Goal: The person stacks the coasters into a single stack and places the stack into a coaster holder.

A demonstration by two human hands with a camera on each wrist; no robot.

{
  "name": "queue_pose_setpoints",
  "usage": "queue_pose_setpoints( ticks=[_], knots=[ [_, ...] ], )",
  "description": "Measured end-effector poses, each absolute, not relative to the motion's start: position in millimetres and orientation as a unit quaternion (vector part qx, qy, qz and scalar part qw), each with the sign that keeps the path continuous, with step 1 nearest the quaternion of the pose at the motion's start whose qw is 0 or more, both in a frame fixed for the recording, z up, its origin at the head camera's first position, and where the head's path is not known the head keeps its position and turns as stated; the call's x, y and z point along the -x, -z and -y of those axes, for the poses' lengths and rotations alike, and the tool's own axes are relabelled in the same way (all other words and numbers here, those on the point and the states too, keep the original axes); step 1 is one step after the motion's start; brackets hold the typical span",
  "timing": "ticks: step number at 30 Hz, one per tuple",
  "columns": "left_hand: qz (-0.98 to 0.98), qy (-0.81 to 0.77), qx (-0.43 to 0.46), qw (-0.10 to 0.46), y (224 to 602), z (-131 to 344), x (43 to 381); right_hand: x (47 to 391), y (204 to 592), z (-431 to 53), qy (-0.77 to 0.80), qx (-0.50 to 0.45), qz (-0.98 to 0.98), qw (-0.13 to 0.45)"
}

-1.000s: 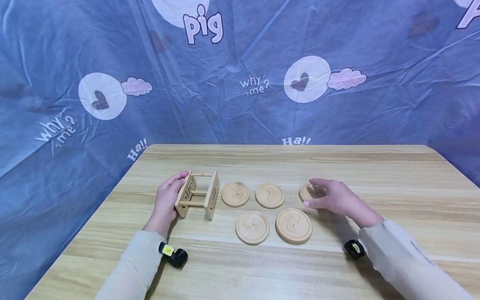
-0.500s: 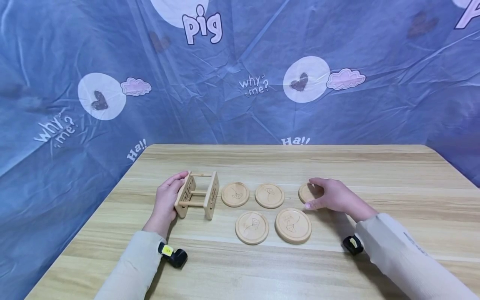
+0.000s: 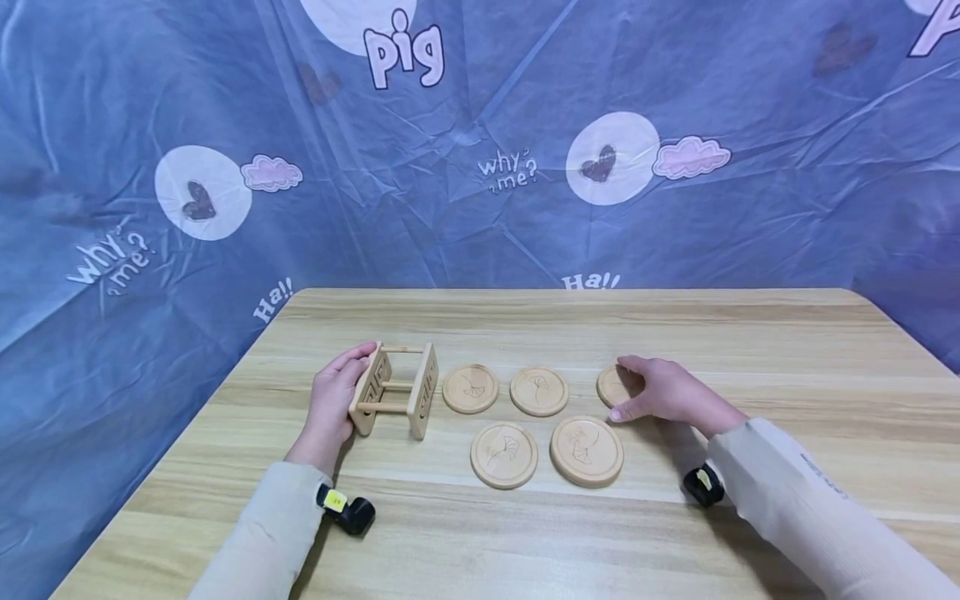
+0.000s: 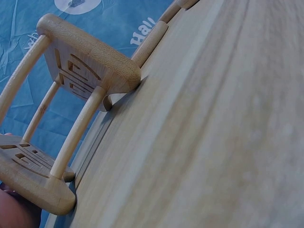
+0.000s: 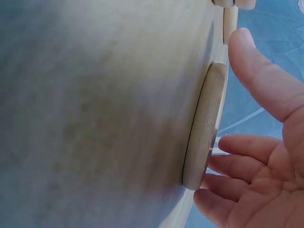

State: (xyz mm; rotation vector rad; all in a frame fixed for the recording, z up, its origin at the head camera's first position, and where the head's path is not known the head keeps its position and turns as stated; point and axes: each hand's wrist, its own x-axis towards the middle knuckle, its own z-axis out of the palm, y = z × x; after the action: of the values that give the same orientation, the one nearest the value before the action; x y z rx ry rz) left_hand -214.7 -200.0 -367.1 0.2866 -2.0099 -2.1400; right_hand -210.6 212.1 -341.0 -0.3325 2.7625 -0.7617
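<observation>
In the head view, my left hand grips the left side panel of a wooden coaster holder, two cut-out panels joined by rods. The holder stands on the table in the left wrist view, a bit of the hand showing at its lower left. My right hand hovers over the rightmost round wooden coaster, covering part of it. Seen from the right wrist, the thumb is spread apart from the fingers, which lie close beside that coaster's edge.
Two coasters lie in the back row, one near the holder and another coaster beside it. In front are a thinner-looking coaster and a thicker-looking coaster. A blue printed cloth hangs behind the wooden table.
My right hand has lowered slightly toward the rightmost coaster and its forearm has shifted a little left. My left hand and the coaster holder stay where they were.
</observation>
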Motion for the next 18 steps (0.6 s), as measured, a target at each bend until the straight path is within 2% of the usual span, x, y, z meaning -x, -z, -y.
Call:
queue_pose_setpoints(
  ticks=[8, 18],
  knots=[
    [0.669, 0.728, -0.129, 0.074, 365.7, 199.7, 218.5, 211.2, 339.9, -211.9, 0.265, 0.119, -0.947, 0.137],
    [0.671, 0.725, -0.132, 0.076, 365.8, 199.3, 217.8, 211.3, 341.4, -212.7, 0.251, 0.121, -0.952, 0.131]
  ],
)
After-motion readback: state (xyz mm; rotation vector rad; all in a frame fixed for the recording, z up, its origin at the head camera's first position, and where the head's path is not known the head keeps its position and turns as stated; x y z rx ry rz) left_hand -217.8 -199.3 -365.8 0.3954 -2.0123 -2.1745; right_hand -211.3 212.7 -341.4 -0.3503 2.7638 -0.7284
